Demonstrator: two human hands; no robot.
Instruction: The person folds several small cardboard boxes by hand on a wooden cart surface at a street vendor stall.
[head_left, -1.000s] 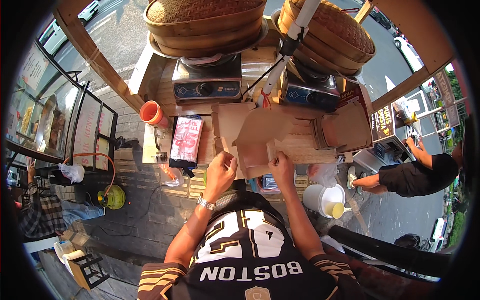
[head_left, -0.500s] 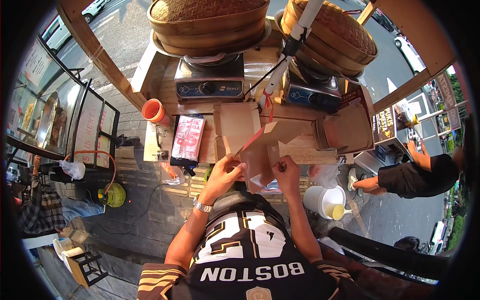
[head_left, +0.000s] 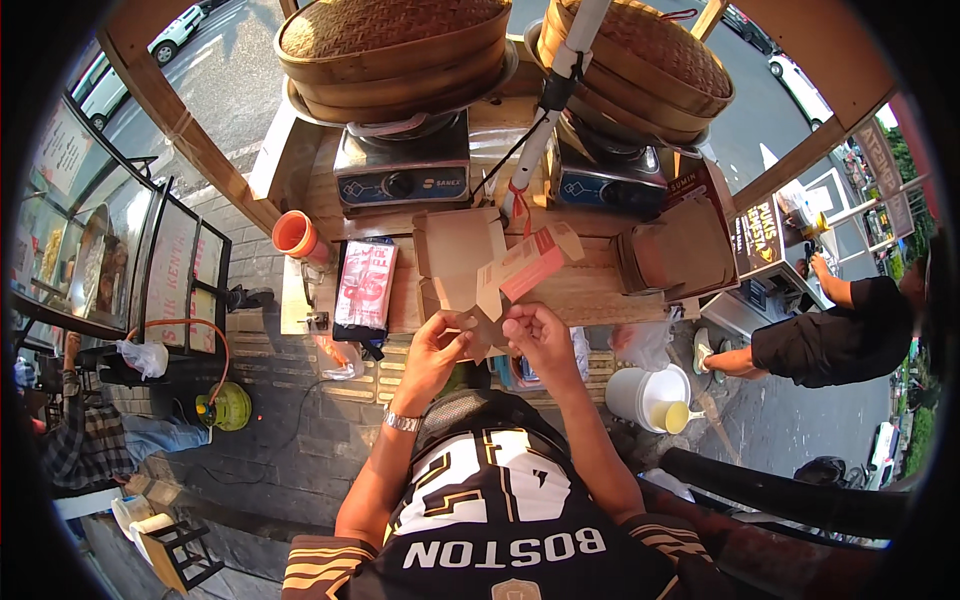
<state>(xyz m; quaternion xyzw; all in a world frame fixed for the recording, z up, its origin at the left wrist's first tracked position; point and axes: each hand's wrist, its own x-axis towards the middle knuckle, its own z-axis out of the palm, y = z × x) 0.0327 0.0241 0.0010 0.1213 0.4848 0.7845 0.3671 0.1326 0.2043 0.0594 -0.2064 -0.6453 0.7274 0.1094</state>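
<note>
A partly folded cardboard box (head_left: 532, 266), brown inside with a red printed outer panel, is held between my hands at the near edge of the wooden counter (head_left: 590, 290). My left hand (head_left: 440, 350) pinches its near left flap. On the opposite side, the fingers of my right hand (head_left: 542, 343) are closed on the near right flap. Just beyond lies another open brown box (head_left: 450, 245). To the left of the boxes, a pack of red-and-white printed bags (head_left: 366, 285) rests on something dark.
Two stoves (head_left: 402, 170) (head_left: 610, 178) carry woven bamboo steamers (head_left: 395, 60) (head_left: 635, 70). A white pole (head_left: 545, 130) stands between them. Flattened cardboard (head_left: 680, 250) is stacked at right, an orange cup (head_left: 298, 236) at left. Beside the cart are a white bucket (head_left: 635, 395) and another person (head_left: 830, 340).
The box in my hands has turned and tipped away, so its red printed panel now faces up. Both hands have shifted to its near flaps. The whole view has moved slightly.
</note>
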